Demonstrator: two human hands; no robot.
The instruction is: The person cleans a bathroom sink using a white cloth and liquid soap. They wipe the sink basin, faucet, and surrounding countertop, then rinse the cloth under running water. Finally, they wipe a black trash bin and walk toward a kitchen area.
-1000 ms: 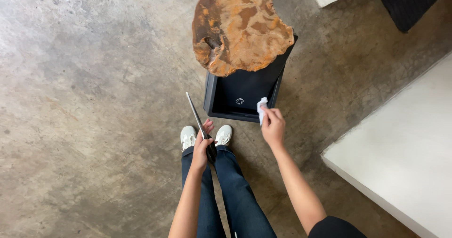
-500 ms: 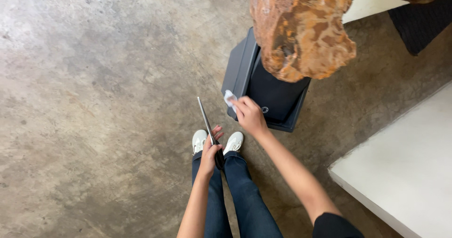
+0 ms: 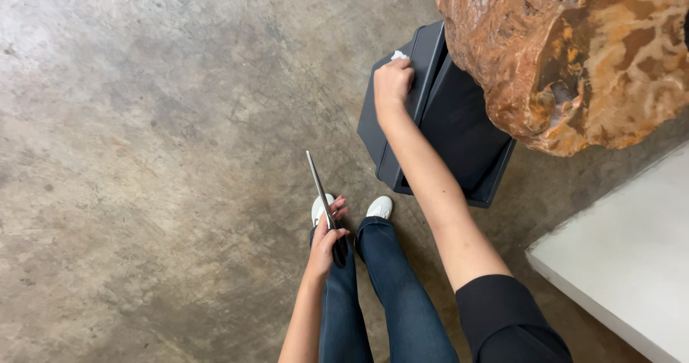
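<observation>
At frame centre, the left hand [image 3: 324,239] grips closed scissors [image 3: 321,191], blades pointing up; the right hand [image 3: 393,83] pinches a white scrap [image 3: 399,55] at the dark bin [image 3: 430,68] rim, upper centre.

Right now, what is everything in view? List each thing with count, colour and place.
bin: one, dark grey, on the floor ahead of the feet, partly under the slab
wooden slab: one, orange-brown, top right
white scrap: one, white, at the bin's rim under the right hand
scissors: one pair, grey blades closed, held in the left hand
white surface: one, right edge
concrete floor: grey-brown, all around
shoes: two, white, centre
left hand: gripping the scissors
right hand: on the bin's rim, holding the scrap
</observation>
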